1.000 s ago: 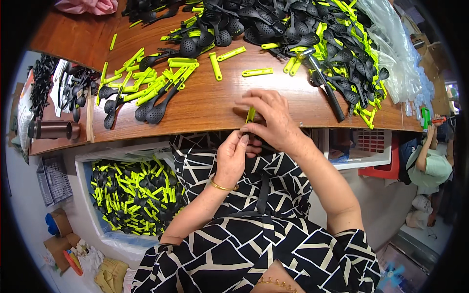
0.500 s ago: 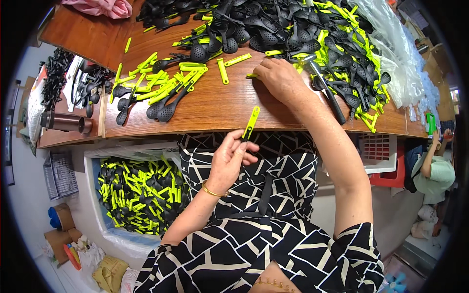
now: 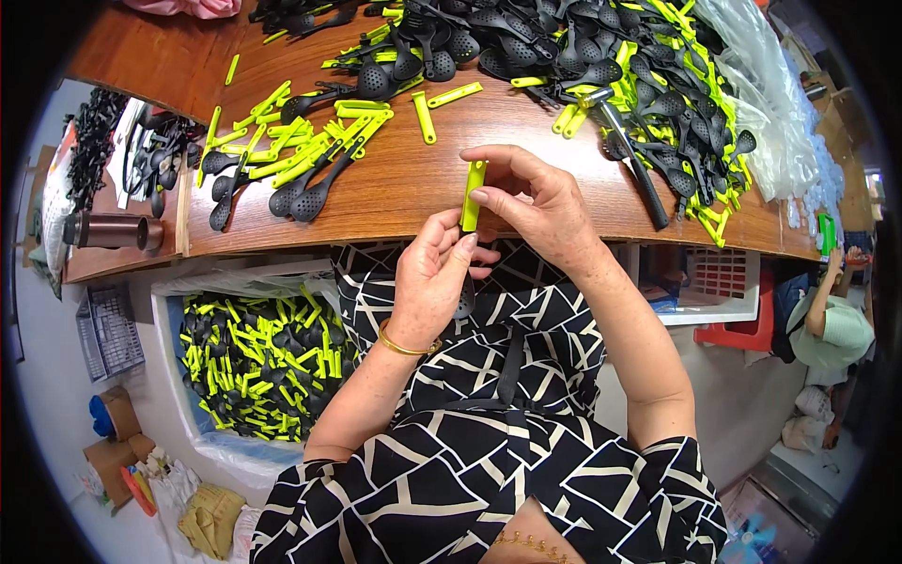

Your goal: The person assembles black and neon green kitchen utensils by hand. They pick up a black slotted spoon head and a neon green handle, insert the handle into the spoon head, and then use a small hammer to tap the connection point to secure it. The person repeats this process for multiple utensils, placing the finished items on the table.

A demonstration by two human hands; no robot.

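Note:
Just past the table's front edge, my left hand [image 3: 434,268] is closed around the neck of a black spoon [image 3: 464,299], whose bowl hangs dimly below the fingers. Upright above that hand stands a lime-green handle piece [image 3: 473,202]. Thumb and fingers of my right hand [image 3: 536,199] pinch it near its upper end. My fingers partly hide how the handle piece meets the spoon. Beyond my hands, two loose lime-green handle strips [image 3: 426,117] lie on the wooden table [image 3: 376,202].
A large heap of black slotted spoons [image 3: 573,52] and green strips covers the far side. A hammer [image 3: 631,164] lies at its right. Green-handled spoons [image 3: 310,202] lie on the left. Below stands a lined bin [image 3: 169,348] of green-and-black pieces; a brown metal flask [image 3: 117,231] lies left.
My right hand has come back from the tabletop toward me with a green strip and now meets my left hand at the spoon's handle.

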